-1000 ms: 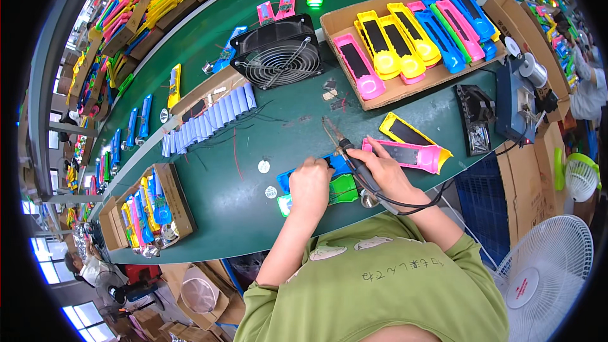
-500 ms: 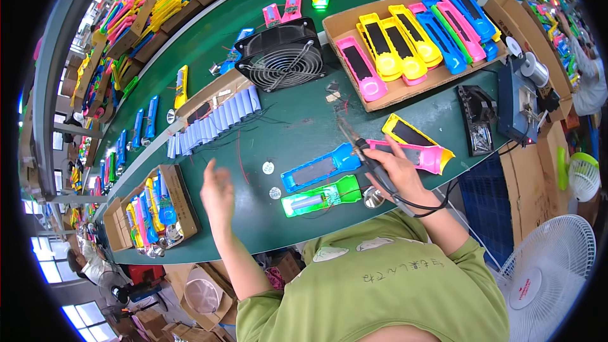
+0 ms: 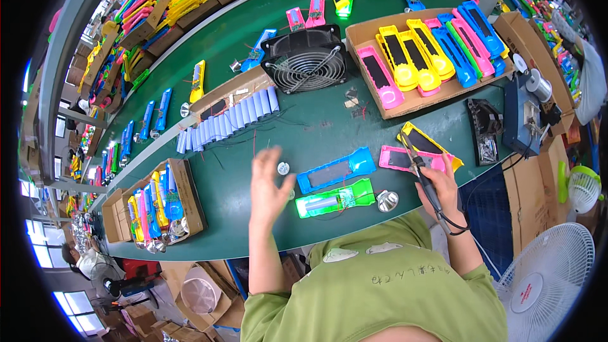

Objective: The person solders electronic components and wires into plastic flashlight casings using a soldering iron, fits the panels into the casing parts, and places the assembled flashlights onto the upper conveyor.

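My right hand (image 3: pixel 438 189) grips a soldering iron (image 3: pixel 429 187), its tip pointing up and away over the pink casing (image 3: pixel 396 158) and the yellow casing (image 3: pixel 421 138). My left hand (image 3: pixel 269 187) hovers over the table, fingers apart and holding nothing, beside a small round disc (image 3: pixel 283 168). Another disc is partly hidden behind its thumb. Between my hands a green casing (image 3: pixel 364 193) lies nearest me, holding a cylindrical battery, a circuit board and thin wires. A blue casing (image 3: pixel 335 170) lies just beyond it, and a silver reflector cup (image 3: pixel 387 201) sits at the green casing's right end.
A row of wired batteries (image 3: pixel 231 119) lies left of a black fan (image 3: pixel 307 63). Cardboard boxes of casings stand at far right (image 3: pixel 405 111) and near left (image 3: pixel 193 215). A blue soldering station (image 3: pixel 522 117), solder spool (image 3: pixel 538 85) and black stand (image 3: pixel 484 133) occupy the right edge.
My left hand has moved right, toward the discs. My right hand has drawn the soldering iron right and nearer me, away from the blue casing. The whole view has shifted slightly.
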A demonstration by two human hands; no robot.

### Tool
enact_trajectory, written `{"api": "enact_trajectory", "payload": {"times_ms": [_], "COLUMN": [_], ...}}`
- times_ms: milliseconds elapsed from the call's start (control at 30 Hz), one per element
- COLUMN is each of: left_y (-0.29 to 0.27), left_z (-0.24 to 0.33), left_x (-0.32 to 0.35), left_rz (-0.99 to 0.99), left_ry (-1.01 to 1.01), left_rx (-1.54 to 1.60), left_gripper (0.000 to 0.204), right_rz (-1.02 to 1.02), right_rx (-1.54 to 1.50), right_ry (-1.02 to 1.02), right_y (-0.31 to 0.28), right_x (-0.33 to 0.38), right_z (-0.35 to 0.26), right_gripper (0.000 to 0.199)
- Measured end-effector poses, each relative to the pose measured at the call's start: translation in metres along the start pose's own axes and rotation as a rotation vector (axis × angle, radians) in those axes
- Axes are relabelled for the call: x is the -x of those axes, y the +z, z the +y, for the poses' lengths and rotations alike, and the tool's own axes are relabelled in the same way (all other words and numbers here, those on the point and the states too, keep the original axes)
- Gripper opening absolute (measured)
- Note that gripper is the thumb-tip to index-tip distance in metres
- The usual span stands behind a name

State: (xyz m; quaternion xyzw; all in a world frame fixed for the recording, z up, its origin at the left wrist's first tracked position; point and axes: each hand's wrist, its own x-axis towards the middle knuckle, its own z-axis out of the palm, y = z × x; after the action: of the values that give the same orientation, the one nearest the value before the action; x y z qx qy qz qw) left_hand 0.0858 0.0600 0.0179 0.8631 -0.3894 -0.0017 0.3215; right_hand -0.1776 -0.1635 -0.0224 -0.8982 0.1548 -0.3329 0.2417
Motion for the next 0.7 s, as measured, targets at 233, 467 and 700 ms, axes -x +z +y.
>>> {"api": "enact_trajectory", "payload": {"times_ms": [233, 467, 700], "left_y": [0.029, 0.023, 0.035], "left_z": [-0.006, 0.010, 0.003], "left_x": [0.014, 0.077, 0.064], "left_rz": [-0.131, 0.283, -0.157], "left_ry": [-0.010, 0.232, 0.020], "left_rx": [-0.161, -0.086, 0.193], "left_gripper": [0.021, 0.035, 0.049], "right_rz": [0.047, 0.025, -0.073], "right_rx": [0.144, -0.015, -0.128], "right_ry": [-0.028, 0.011, -0.008], "right_y": [-0.011, -0.007, 0.007], "right_x": [0.013, 0.020, 0.000], "right_z": [0.012, 0.026, 0.014], "right_gripper": [0.035, 0.033, 0.033]}}
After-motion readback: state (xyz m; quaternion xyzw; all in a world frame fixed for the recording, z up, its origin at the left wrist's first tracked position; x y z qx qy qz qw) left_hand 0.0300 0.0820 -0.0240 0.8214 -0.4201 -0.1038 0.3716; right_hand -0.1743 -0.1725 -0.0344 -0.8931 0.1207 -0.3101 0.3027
